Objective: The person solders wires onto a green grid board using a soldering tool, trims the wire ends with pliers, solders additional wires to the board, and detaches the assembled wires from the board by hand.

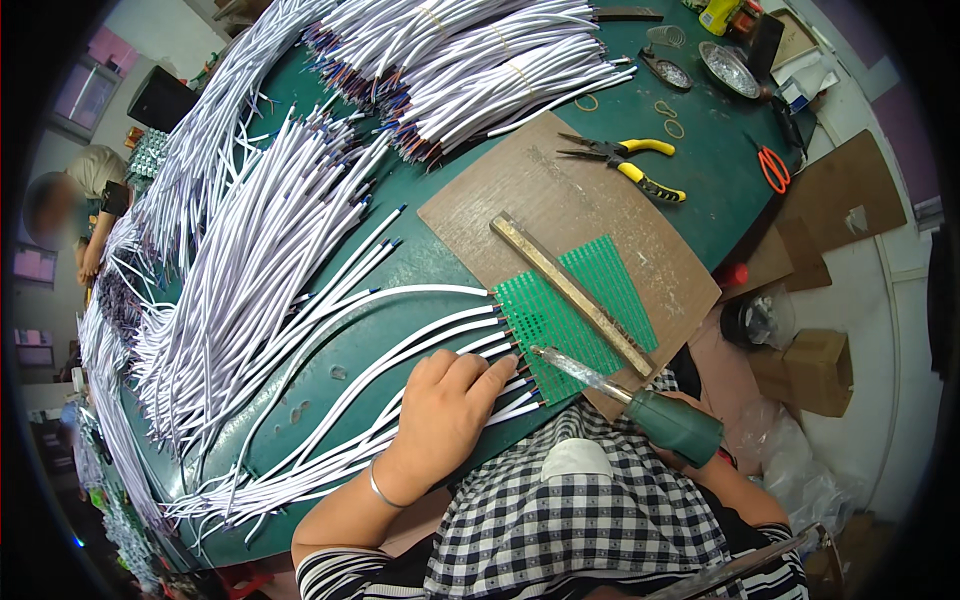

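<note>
A green circuit board (pixel 622 285) lies on a brown board, with a worn metal bar (pixel 570 294) laid across it. White cables (pixel 440 327) run from the left to its left edge, their thin wire ends meeting it in a row. My left hand (pixel 447 408) is closed on one white cable near that edge, thumb and fingertips close to the wire end. In my right hand (pixel 710 474) is a soldering iron (pixel 672 424) with a dark green handle. Its tip points at the board's edge, just beside my left fingertips. The handle hides most of my right fingers.
Yellow-black pliers (pixel 630 165) rest on the brown board (pixel 480 205). Large bundles of white cables (pixel 270 250) cover the green table's left and back. Orange-handled scissors (pixel 773 169) and a metal dish (pixel 728 68) lie at right. Another person (pixel 95 185) sits at far left.
</note>
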A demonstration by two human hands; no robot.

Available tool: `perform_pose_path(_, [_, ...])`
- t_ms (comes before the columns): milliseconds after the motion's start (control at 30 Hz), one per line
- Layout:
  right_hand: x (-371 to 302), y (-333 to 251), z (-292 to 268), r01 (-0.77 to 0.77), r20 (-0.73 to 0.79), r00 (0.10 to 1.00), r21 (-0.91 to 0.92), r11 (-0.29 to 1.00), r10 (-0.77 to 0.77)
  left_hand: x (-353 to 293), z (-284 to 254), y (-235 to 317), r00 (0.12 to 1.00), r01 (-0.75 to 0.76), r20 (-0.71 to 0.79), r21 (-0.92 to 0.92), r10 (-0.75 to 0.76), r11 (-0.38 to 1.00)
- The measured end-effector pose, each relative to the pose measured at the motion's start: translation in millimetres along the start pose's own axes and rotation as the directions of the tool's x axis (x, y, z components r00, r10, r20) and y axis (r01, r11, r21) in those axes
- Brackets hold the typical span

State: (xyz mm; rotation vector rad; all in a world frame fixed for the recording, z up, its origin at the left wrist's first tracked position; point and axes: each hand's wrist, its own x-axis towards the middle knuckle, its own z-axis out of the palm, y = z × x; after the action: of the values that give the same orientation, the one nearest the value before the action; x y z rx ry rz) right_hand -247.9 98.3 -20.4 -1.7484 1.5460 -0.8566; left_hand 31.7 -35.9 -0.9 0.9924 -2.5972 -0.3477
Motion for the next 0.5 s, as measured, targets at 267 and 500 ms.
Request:
perform_pose_path(267, [-4.6,11.3,-0.4,0.159,0.021,0.987,-0.133,0.978,-0.157,11.9,-12.3,-0.1,0.99,-0.085,0.113,0.036,0.081,0.996])
perform_pose_path(500, [-8.5,26.5,4.3,0.268,0.051,0.963,-0.246,0.932,-0.263,18.4,-17.4,4.3,0.977,-0.088,0.2,0.059,0.074,0.994])
